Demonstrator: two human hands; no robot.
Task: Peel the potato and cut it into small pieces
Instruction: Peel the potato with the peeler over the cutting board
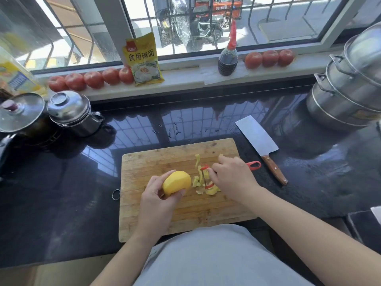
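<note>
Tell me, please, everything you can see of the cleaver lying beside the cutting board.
The cleaver lies flat on the dark glossy countertop, just right of the wooden cutting board. Its wide rectangular blade looks like plain steel and points away from the person; the brown wooden handle, with pale rivets, angles toward them. Neither hand touches it.
</note>
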